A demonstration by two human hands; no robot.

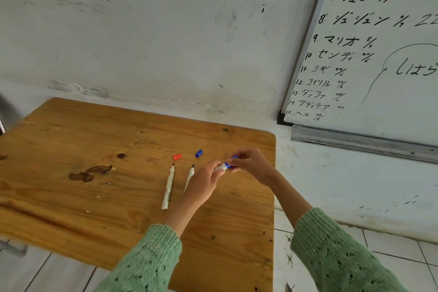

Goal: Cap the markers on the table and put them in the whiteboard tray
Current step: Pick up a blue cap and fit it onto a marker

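My left hand (203,184) grips a white marker (220,167) just above the wooden table (71,197). My right hand (252,165) pinches a blue cap (231,161) at that marker's tip; hand and cap touch the marker. Two uncapped white markers lie on the table: one (168,187) to the left, the other (189,176) partly hidden by my left hand. A loose red cap (177,156) and a loose blue cap (198,153) lie just beyond their tips. The metal whiteboard tray (360,142) runs along the board's lower edge at the right.
The whiteboard (379,54) with handwriting hangs on the right wall. A white scuffed wall stands behind the table. White floor tiles (391,256) show at the lower right, between the table's right edge and the wall. Dark stains mark the tabletop at left.
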